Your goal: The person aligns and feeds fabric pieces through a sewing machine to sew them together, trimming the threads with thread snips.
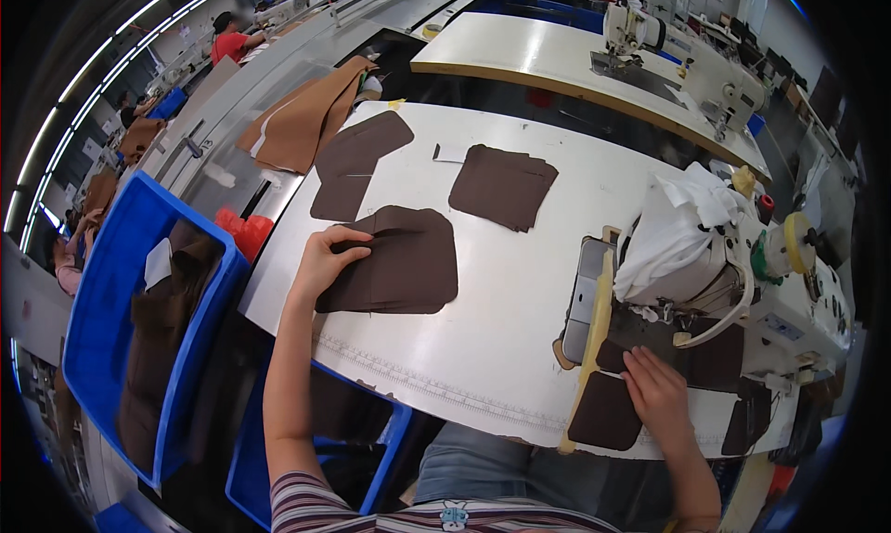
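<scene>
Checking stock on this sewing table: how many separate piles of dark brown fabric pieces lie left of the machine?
3: one under the left hand (near pile), one at the far left, one at the far middle.

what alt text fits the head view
A person's left hand grips the top piece of a stack of dark brown fabric pieces on a white table, while the right hand presses brown fabric at a sewing machine.

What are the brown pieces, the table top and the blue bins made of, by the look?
Brown pieces: likely woven or faux-suede fabric, matte; they lie limp, and the left hand lifts an edge easily. Table top: probably laminate, white, semi-gloss; it shows soft glare and a printed ruler along its edge. Blue bins: apparently moulded plastic, smooth, with rigid rims and rounded corners.
</scene>
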